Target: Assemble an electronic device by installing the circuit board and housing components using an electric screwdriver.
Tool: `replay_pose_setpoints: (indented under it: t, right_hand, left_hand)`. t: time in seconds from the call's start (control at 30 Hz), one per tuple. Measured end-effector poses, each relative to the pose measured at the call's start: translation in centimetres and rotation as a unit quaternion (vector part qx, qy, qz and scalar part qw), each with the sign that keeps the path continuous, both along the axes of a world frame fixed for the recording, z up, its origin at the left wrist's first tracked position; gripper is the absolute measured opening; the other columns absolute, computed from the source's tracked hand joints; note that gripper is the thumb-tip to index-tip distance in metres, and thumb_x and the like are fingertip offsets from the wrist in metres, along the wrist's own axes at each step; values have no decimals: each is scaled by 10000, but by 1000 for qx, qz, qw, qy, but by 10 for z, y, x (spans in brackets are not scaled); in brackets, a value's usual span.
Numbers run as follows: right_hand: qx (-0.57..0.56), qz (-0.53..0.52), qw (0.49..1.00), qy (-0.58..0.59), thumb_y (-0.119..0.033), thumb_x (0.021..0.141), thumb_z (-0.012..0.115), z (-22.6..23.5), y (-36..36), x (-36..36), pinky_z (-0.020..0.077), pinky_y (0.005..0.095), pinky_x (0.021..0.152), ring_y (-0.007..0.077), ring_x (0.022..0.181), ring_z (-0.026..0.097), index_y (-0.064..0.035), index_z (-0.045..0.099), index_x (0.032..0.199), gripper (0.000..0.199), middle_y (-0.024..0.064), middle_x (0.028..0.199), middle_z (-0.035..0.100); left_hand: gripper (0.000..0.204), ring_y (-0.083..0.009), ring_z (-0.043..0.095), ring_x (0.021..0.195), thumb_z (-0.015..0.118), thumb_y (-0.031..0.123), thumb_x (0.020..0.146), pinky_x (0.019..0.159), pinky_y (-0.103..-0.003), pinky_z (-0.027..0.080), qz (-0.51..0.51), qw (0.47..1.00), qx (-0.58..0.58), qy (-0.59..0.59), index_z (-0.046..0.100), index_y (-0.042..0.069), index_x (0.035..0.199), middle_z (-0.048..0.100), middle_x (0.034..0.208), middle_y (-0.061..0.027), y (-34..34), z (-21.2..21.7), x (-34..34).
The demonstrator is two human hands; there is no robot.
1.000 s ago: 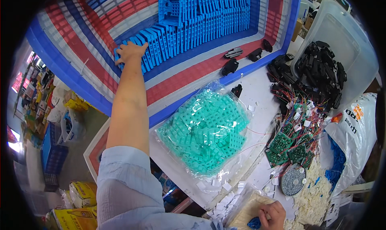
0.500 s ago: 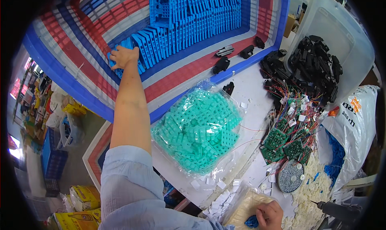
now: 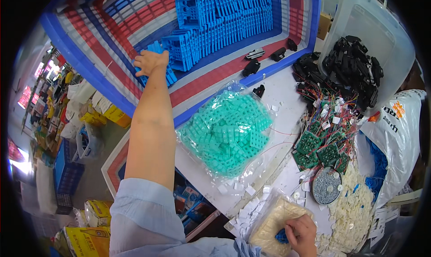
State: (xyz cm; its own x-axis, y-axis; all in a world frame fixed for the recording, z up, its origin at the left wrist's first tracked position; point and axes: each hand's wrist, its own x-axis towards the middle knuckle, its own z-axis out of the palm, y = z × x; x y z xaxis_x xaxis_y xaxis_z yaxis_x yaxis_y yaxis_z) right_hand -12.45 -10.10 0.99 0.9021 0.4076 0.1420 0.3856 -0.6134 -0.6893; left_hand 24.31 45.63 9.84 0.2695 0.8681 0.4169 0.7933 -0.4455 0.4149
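Note:
My left hand (image 3: 151, 63) reaches into the large striped basket (image 3: 193, 91). Its fingers are closed round a blue plastic frame (image 3: 170, 76), whose parts show above and below the hand; how many pieces it holds is hidden. To its right, many similar blue frames (image 3: 224, 35) stand on edge in two packed rows. My right hand (image 3: 301, 233) rests with curled fingers over a cream-coloured packet (image 3: 269, 223) at the lower edge. Its fingertips touch or nearly touch a small blue coil (image 3: 282, 236); whatever lies inside the fingers is hidden.
A clear bag of turquoise parts (image 3: 226, 131) lies between my arms. Black parts fill a translucent bin (image 3: 372, 23); wired green circuit boards (image 3: 310, 142) and a round tin of screws (image 3: 327, 186) are nearer. Cream pieces (image 3: 352, 216) heap at right. An electric screwdriver's dark handle has left view.
The whole view has shifted slightly. A gap has opened between my left hand and the near row of blue frames, showing the end frame's face. My right hand stays by the blue coil.

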Motion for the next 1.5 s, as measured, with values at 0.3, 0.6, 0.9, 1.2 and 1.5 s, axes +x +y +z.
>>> replay_pose_setpoints:
  t: [0.3, 0.6, 0.9, 1.2, 1.5]
  right_hand:
    - [71, 32, 991, -105, -6, 728, 755, 12, 12, 6, 469, 368, 610, 268, 675, 592, -55, 698, 871, 161, 77, 758, 655]
    - [79, 93, 972, -200, -56, 762, 766, 69, 81, 69, 494, 388, 637, 288, 726, 602, -58, 702, 939, 188, 89, 787, 647]
    - [-22, 124, 958, -256, -169, 805, 738, 44, 247, 241, 504, 442, 918, 371, 1075, 583, -58, 695, 1080, 300, 150, 1130, 668]
    - [-324, 130, 933, -90, -500, 952, 508, -1, 364, 333, 229, 588, 1205, 326, 1532, 260, -171, 485, 1511, 649, 70, 1640, 343]
    - [-435, 139, 885, 90, -530, 942, 449, -7, 358, 341, 251, 511, 1205, 268, 1536, 269, -219, 422, 1558, 690, 30, 1674, 269]
  left_hand:
    - [908, -319, 372, 1389, 796, 528, 707, 1077, -595, 334, -49, 998, -24, -8, 505, 0, 1386, 459, 1447, -167, -29, 12, -50]
    - [918, -359, 383, 1381, 819, 470, 694, 1087, -591, 360, -172, 985, 2, 16, 497, -45, 1381, 462, 1446, -197, -57, 19, -76]
    - [869, -391, 390, 1374, 843, 447, 662, 1090, -590, 367, -213, 977, -7, 32, 546, -9, 1339, 471, 1437, -213, -47, 6, -90]
    - [796, -458, 467, 1287, 827, 424, 648, 1046, -571, 415, -250, 968, 23, -30, 596, -39, 1254, 547, 1317, -290, -48, 9, -107]
    - [809, -441, 496, 1261, 815, 412, 640, 1081, -501, 407, -315, 946, 13, -71, 589, -91, 1232, 574, 1273, -302, -56, 42, -110]
